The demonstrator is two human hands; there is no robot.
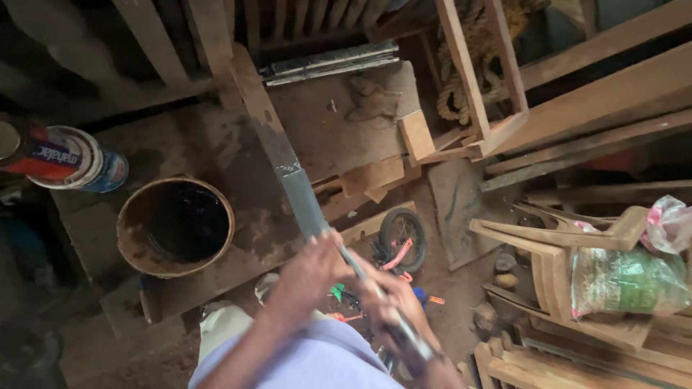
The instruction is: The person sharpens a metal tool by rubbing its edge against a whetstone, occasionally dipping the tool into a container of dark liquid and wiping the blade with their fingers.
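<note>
A long narrow wooden strip point(261, 119) slants from the upper middle down toward me, and its near end is coated grey point(303, 198). My left hand point(311, 272) is closed around that near end. Just to its right, my right hand point(389, 302) grips a slim stick-like tool point(418, 347) with a metal band, which lies along the strip's line. I cannot make out the tool's tip. Left of the strip, a round rusty bucket point(130, 248) of dark liquid stands on a stained wooden bench point(216, 151).
A paint tin point(72, 160) lies on its side at the far left. Planks and a wooden frame point(490, 108) are stacked at the upper right. A pale chair point(555, 259) holds a green bag point(627, 281). A small bicycle wheel point(402, 234) lies on the dirt floor.
</note>
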